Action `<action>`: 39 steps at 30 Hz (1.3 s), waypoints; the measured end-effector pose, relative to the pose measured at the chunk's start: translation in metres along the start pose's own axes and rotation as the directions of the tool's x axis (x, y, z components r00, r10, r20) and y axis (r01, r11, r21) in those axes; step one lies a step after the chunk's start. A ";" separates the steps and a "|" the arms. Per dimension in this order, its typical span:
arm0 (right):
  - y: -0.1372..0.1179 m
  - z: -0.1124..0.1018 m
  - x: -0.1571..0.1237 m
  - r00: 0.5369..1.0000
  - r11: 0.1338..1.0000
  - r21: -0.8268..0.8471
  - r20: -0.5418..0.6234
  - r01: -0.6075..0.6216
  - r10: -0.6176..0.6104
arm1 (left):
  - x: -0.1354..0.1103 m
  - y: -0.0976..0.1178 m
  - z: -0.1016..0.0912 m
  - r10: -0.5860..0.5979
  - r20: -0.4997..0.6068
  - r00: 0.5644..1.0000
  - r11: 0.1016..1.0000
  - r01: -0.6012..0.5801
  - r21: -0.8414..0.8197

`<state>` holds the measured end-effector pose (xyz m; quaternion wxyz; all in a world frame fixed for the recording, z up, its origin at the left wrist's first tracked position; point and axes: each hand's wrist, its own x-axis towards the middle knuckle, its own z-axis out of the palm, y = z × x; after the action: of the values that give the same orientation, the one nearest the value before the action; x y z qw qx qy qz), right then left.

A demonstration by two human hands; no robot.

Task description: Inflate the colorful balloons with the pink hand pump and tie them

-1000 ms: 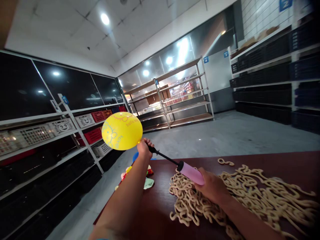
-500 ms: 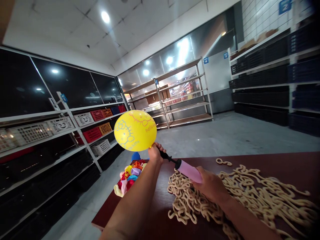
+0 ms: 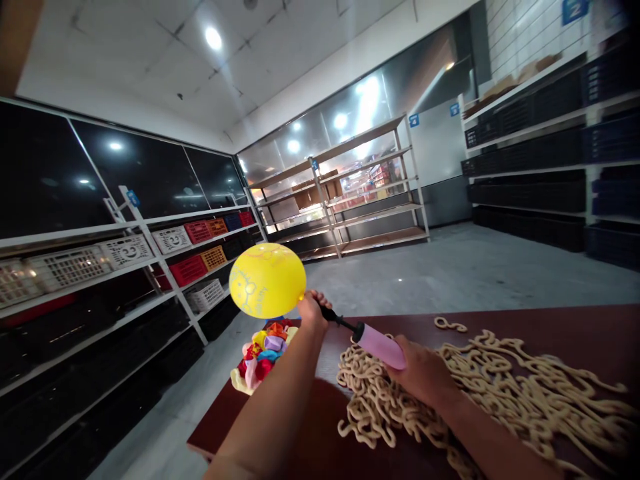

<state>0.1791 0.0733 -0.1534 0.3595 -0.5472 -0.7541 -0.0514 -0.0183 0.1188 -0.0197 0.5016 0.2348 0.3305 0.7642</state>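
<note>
A yellow inflated balloon with printed cartoon drawings and lettering hangs left of my left hand. The fingers of that hand are closed round the balloon's neck and the black end of a hand pump; the join itself is hidden. The pump has a pink barrel that slants down to the right. My right hand is wrapped round the lower end of this barrel, above a heap of beige, rope-like curly strands. Beyond my left forearm lies a pile of uninflated coloured balloons.
The dark red-brown table ends on the left beside the grey floor. More beige strands spread over its right side. Shelves with crates stand at left, dark crates at right, and a metal rack behind.
The balloon has tipped lower and turned, and it looks somewhat smaller. Both hands keep their hold on the balloon and pump. The whole view has shifted slightly.
</note>
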 end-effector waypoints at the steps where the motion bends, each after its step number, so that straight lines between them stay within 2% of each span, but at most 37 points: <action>1: -0.001 0.000 0.000 1.000 1.000 0.003 0.001 -0.001 0.001 | -0.005 -0.012 0.001 -0.014 0.005 1.000 1.000 0.014 0.001; 4: -0.002 -0.002 0.000 1.000 1.000 0.016 0.001 0.004 -0.004 | -0.014 -0.033 0.004 -0.031 0.019 0.999 1.000 0.031 0.001; 6: -0.002 -0.003 0.000 1.000 1.000 0.027 0.003 0.015 -0.015 | -0.015 -0.032 0.006 -0.031 0.017 0.999 0.999 0.031 0.013; 9: -0.001 -0.006 0.002 1.000 0.999 0.037 0.004 0.012 -0.013 | -0.007 -0.012 0.008 -0.011 0.017 1.000 0.999 0.010 0.035; 15: 0.003 -0.009 0.005 0.999 1.000 0.015 -0.035 0.019 -0.019 | 0.023 0.049 0.004 0.080 -0.021 0.997 0.996 -0.080 0.031; 18: 0.005 -0.007 0.005 0.999 1.000 -0.005 -0.045 0.013 -0.013 | 0.027 0.057 0.000 0.086 -0.017 0.996 0.996 -0.086 0.011; 20: 0.005 -0.006 0.004 0.999 1.000 -0.030 -0.030 0.009 -0.010 | 0.021 0.046 -0.003 0.068 -0.012 0.998 0.998 -0.068 -0.007; 25: -0.001 -0.013 0.001 1.000 0.998 -0.065 0.020 0.019 -0.018 | -0.007 -0.007 -0.003 -0.015 -0.005 1.000 0.999 0.015 -0.035; 27: -0.005 -0.019 0.001 0.999 0.997 -0.074 0.045 0.017 -0.014 | -0.015 -0.022 -0.002 -0.016 0.003 1.000 0.999 0.017 -0.049; 30: -0.012 -0.029 0.002 0.998 0.997 -0.064 0.065 0.032 -0.028 | -0.020 -0.028 -0.001 -0.002 -0.004 1.000 0.998 0.001 -0.058; 33: -0.022 -0.041 0.002 0.995 0.995 -0.034 0.024 0.098 -0.098 | -0.025 -0.028 -0.002 -0.018 -0.035 0.999 0.997 0.015 -0.080; 36: -0.035 -0.052 -0.001 0.978 0.978 -0.023 -0.007 0.206 -0.206 | -0.039 -0.035 -0.001 -0.072 -0.038 0.997 0.991 0.067 -0.117; 39: -0.043 -0.059 -0.002 0.971 0.970 -0.042 0.014 0.241 -0.241 | -0.054 -0.046 0.001 -0.135 0.006 0.991 0.982 0.135 -0.135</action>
<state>0.1707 0.0264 -0.0978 0.3353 -0.4596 -0.8152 -0.1085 0.0318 0.0826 -0.0545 0.5664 0.1761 0.2940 0.7495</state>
